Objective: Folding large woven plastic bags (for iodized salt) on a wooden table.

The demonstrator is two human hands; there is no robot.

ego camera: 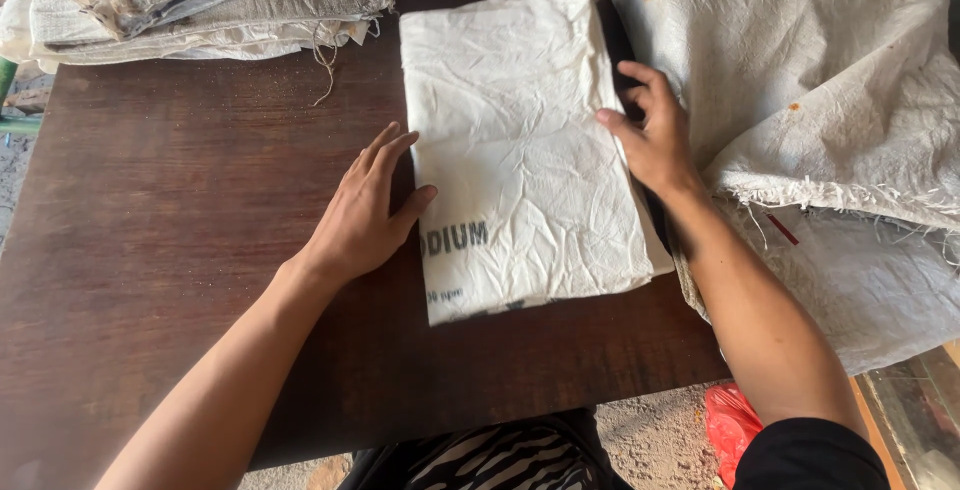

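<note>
Lengthwise, folded sack point(520, 150) runs away, slightly tilted

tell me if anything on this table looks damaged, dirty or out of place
The loose sack at the right carries orange-brown stains near its top edge and a frayed, threadbare hem. The stacked sacks at top left trail loose threads. The folded sack under both hands is only creased.
</note>
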